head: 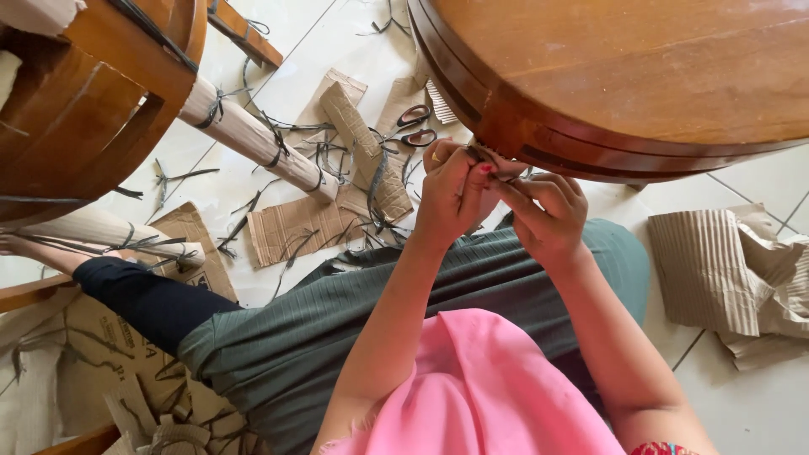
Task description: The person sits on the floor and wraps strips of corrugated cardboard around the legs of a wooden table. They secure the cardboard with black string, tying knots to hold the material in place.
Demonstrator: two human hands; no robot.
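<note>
Wooden table rim is lying just ahead of both hands. Left hand and right hand are meeting at the rim, fingers pinched narrow on a thin dark strip running along its edge; left is slightly nearer. Scissors are lying on the floor beyond.

Round wooden table: glossy reddish-brown top, thick banded rim, seen from above, its curved edge sat right over the lap. Thin dark strip lay against the rim's lower edge, mostly hidden by fingers; material couldn't be made out. Left hand and right hand met at that spot, both pinching the strip, fingertips touching the rim.
</note>
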